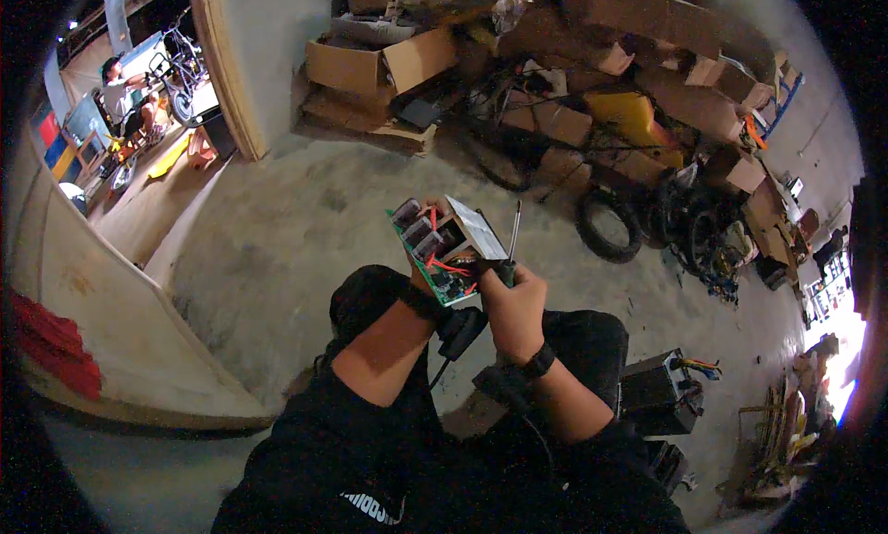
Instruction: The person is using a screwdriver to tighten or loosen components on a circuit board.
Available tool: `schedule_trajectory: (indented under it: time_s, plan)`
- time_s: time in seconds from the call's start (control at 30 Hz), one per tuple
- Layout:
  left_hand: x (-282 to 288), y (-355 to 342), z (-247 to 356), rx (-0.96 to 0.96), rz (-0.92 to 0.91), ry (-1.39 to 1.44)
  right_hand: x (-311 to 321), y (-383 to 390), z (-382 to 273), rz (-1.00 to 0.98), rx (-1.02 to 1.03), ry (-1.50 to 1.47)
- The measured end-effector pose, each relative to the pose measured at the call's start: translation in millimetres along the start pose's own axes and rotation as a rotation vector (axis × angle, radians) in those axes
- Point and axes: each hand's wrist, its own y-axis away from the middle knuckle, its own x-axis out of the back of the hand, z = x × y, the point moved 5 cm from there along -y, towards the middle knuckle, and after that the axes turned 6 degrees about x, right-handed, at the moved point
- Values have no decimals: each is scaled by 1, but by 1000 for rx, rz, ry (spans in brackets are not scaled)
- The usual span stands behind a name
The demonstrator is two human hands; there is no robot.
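Black shirt (435, 488) fills the bottom of the view, with dark-clad knees spread above it. Between and just beyond the knees, the left hand (418, 273) props up a green circuit board (450, 286) — its fingers, mostly hidden behind the board, look clamped on the edge. Red wires (446, 267), dark blocky parts and a silver plate (477, 229) sit on the tilted board. At its right side, the right hand (514, 305) has its fingers closed around a screwdriver (515, 233), shaft pointing up and away; whether they also touch the board I cannot tell. Down by the right knee, a metal box (659, 393) with coloured wires stands on the concrete floor (296, 210). Farther off lie a tyre (608, 226) and a heap of cardboard boxes — and through the doorway at left, a person (118, 95) beside a bike (182, 99)
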Motion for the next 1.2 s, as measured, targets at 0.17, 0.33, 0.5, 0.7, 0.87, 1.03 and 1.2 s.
schedule_trajectory:
  time_s: [0.17, 0.33, 0.5, 0.7, 0.87, 1.03, 1.2]
  plan:
    - [-1, 6, -7, 5, 38, -5, 2, 1, 1, -1, 56, -22]
    - [-26, 11, 2, -126, 102, -186, 3, 2, 5, 26, 128, -2]
    - [-61, 16, 9, -199, 257, -394, 0, 0, 14, -10, 76, 49]
    - [-64, 35, 10, -218, 423, -260, 0, 10, 6, -61, 76, 46]
    - [-54, 40, 36, -312, 209, -886, 21, 5, -5, -120, 139, 122]
    - [-40, 45, 53, -566, 346, -2185, 48, -14, -9, -124, 110, -187]
    - [-29, 44, 40, -507, 202, -1777, 64, -5, -31, -247, 287, -141]
